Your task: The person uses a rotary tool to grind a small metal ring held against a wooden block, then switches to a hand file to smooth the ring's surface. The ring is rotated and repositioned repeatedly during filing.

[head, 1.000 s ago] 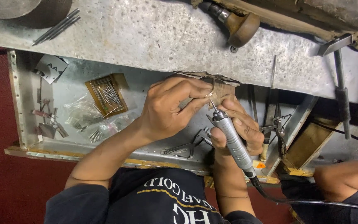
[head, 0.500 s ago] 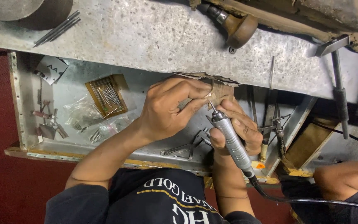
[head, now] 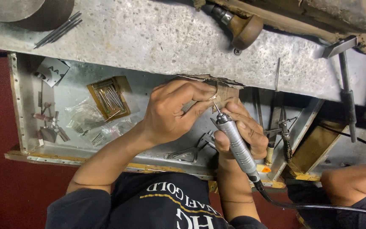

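Right hand (head: 244,131) wrapped tight around a silver rotary handpiece (head: 236,146), fingers closed along the barrel, thumb on the near side. Its thin bit points to about 11 o'clock, and the tip meets a small workpiece (head: 213,97) pinched in the left hand (head: 172,112). Left fingers are curled, with thumb and forefinger pressed together on that piece; too small to tell what it is. The piece sits against a worn wooden bench peg (head: 225,91) that juts from the edge of the grey workbench (head: 149,38), just at 12 o'clock of the handpiece. A black cable (head: 310,206) leaves the handpiece tail toward 4 o'clock.

Below both hands is an open metal drawer (head: 18,106). At 9 o'clock of the left hand, a small wooden tray of thin metal burs (head: 109,97), with clear plastic bags (head: 85,116) just beside it and small mounted points near the drawer's left wall. Pliers (head: 191,150) lie in the drawer under the hands.

On the bench top, at 12 to 1 o'clock, a wooden-handled tool (head: 242,27); at 2 o'clock, a hammer (head: 346,85) with its handle hanging down; at 10 o'clock, loose steel rods (head: 58,29). Another person's arm (head: 352,184) shows at 4 o'clock, well apart.
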